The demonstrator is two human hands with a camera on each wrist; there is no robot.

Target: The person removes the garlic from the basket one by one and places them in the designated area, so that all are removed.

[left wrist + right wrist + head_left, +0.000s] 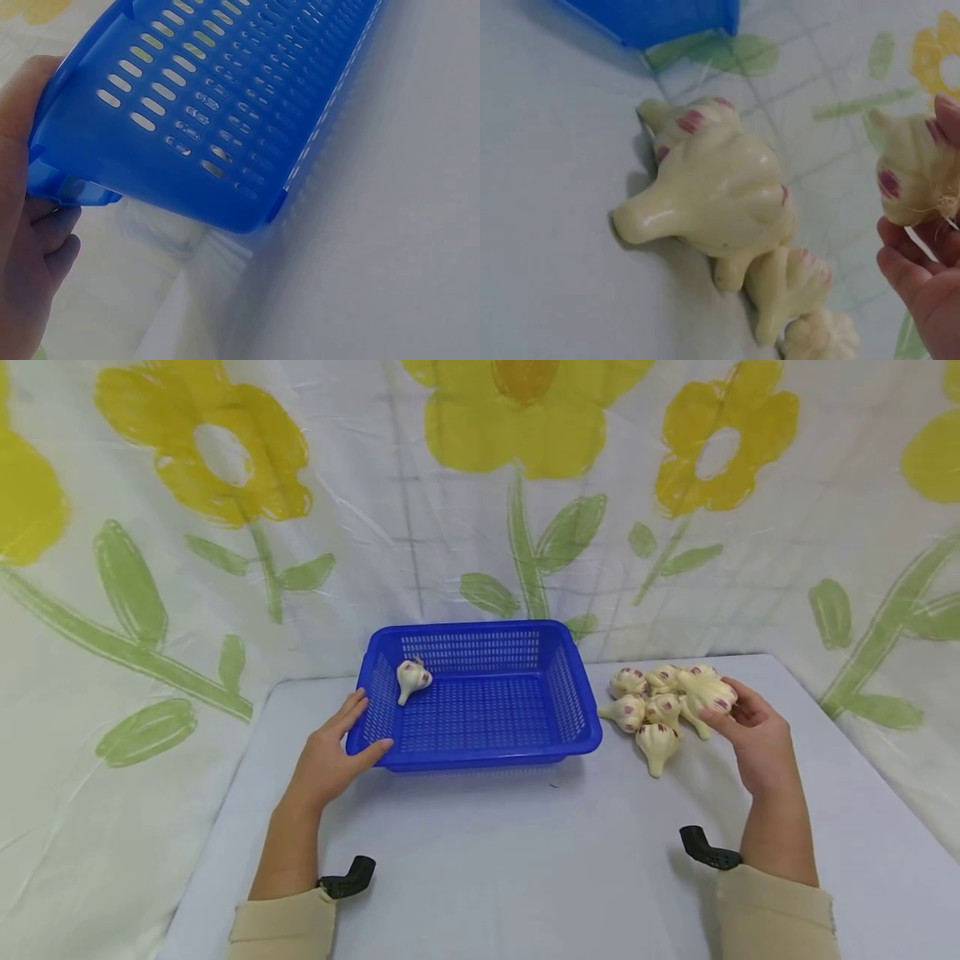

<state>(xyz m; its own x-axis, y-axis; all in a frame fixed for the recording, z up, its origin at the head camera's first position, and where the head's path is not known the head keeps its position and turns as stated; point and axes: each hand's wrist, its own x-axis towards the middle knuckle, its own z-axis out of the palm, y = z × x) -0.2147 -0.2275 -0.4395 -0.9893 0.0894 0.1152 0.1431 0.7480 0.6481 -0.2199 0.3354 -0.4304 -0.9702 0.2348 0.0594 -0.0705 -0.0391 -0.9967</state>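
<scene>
My left hand grips the left end of a blue plastic basket, its thumb over the front rim. In the left wrist view, fingers show beneath the basket's rim. One garlic bulb lies inside, toward the left wall. On the right, my right hand holds another garlic bulb between thumb and fingers, above the pile. Beside and under that hand, several white garlic bulbs with purple marks lie close together on the table.
The table has a white cover. Behind it hangs a white cloth with yellow flowers and green leaves. The basket stands left of the garlic pile, near the table's back edge. Black wrist mounts jut inward from both wrists.
</scene>
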